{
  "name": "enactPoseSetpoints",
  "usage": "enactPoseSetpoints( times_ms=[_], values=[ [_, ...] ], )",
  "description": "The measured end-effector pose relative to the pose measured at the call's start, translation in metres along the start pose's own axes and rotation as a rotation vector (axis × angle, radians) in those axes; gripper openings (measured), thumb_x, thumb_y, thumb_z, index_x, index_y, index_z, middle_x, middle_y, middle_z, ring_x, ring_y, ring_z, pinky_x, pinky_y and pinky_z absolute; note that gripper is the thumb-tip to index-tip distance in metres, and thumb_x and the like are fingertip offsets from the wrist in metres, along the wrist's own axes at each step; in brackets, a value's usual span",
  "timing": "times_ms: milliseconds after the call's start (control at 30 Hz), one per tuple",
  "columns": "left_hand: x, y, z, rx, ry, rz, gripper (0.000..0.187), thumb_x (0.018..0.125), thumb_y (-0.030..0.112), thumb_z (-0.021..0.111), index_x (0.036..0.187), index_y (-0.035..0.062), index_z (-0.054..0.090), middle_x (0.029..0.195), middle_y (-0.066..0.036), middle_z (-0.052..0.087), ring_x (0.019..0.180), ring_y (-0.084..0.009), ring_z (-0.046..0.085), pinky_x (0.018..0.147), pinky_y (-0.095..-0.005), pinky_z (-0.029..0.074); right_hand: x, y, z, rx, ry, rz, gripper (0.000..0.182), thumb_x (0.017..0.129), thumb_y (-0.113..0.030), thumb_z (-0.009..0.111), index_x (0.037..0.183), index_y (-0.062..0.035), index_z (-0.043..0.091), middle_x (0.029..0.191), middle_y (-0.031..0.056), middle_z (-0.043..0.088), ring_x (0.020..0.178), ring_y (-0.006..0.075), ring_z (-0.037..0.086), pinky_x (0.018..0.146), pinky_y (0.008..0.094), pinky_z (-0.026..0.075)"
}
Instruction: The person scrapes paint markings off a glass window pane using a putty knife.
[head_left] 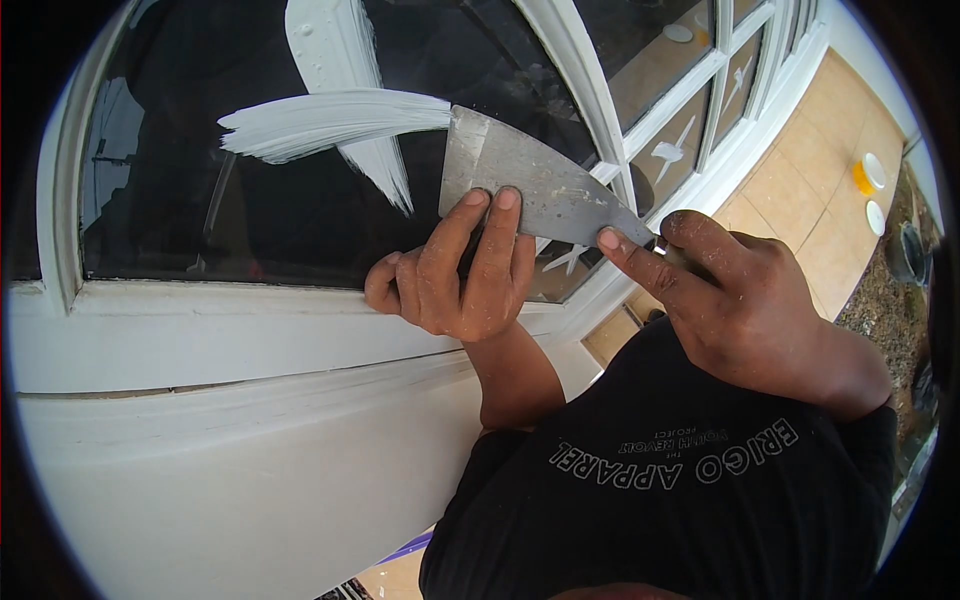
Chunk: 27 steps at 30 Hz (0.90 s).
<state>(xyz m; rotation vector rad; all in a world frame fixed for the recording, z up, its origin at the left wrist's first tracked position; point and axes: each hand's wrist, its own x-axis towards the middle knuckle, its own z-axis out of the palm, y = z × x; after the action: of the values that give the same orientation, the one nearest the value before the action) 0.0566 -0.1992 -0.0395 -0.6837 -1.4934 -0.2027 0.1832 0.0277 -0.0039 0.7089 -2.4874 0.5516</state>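
My right hand is closed round the mostly hidden handle of a putty knife, its index finger stretched along the base of the metal blade. With two fingertips on the blade face, my left hand presses the putty knife, its other fingers curled near the lower window frame. The wide blade is over a dark glass pane. Its upper corner meets the right end of a white paint stroke, which crosses another white paint stroke on the glass.
White window bars and a white sill border the pane. Farther panes carry white paint marks. At right, a yellow-and-white tub and a white lid lie on tan tiles, near a dark bucket.
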Motion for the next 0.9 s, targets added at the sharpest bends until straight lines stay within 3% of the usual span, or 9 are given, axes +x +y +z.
enactPoseSetpoints(
  times_ms=[333,400,433,500,900],
  values=[
    [0.0039,0.0008,-0.0015,-0.003,-0.005,-0.01,0.022,0.077,0.025,0.078,0.096,0.0341,0.079,0.097,0.015,0.074,0.064,-0.0064,0.046,0.088,-0.0315,0.032,0.0,-0.0027,-0.0028,0.016,-0.001,0.007,0.063,0.073,0.004,0.07,0.135,-0.0087,0.065,0.098,0.0117,0.058,0.06,0.0166,0.063,0.05,0.0309,0.056],
    [0.0075,-0.0001,-0.0022,0.01,-0.022,0.069,0.038,0.064,0.004,0.069,0.095,0.0247,0.077,0.095,0.01,0.074,0.073,-0.0049,0.057,0.078,-0.0322,0.033,0.001,-0.0024,-0.0031,0.032,-0.003,0.015,0.063,0.074,0.005,0.07,0.135,-0.0091,0.065,0.098,0.0117,0.058,0.06,0.0169,0.063,0.05,0.0311,0.056],
    [0.0056,0.0005,-0.0025,0.012,-0.023,0.068,0.038,0.064,0.004,0.069,0.095,0.0247,0.077,0.095,0.01,0.074,0.073,-0.0049,0.057,0.078,-0.0322,0.033,0.001,-0.0028,-0.0033,0.033,-0.005,0.014,0.063,0.074,0.005,0.07,0.135,-0.0091,0.065,0.098,0.0117,0.058,0.06,0.0169,0.063,0.05,0.0311,0.056],
    [0.0012,0.002,-0.0012,-0.009,-0.009,-0.022,0.024,0.077,0.023,0.078,0.098,0.0339,0.08,0.099,0.015,0.074,0.064,-0.0062,0.046,0.088,-0.0314,0.032,0.0011,-0.0026,-0.0038,0.032,-0.015,0.017,0.062,0.075,0.005,0.07,0.135,-0.0091,0.065,0.098,0.0122,0.058,0.06,0.0169,0.063,0.05,0.0313,0.056],
    [0.0017,-0.0002,-0.0017,-0.01,0.004,-0.001,0.028,0.073,0.017,0.076,0.096,0.0324,0.08,0.099,0.013,0.075,0.064,-0.0067,0.048,0.089,-0.0317,0.032,-0.0016,-0.003,0.0007,0.01,0.046,0.01,0.064,0.073,0.003,0.071,0.135,-0.0105,0.065,0.098,0.0104,0.058,0.064,0.0166,0.063,0.051,0.0304,0.056]
  ],
)
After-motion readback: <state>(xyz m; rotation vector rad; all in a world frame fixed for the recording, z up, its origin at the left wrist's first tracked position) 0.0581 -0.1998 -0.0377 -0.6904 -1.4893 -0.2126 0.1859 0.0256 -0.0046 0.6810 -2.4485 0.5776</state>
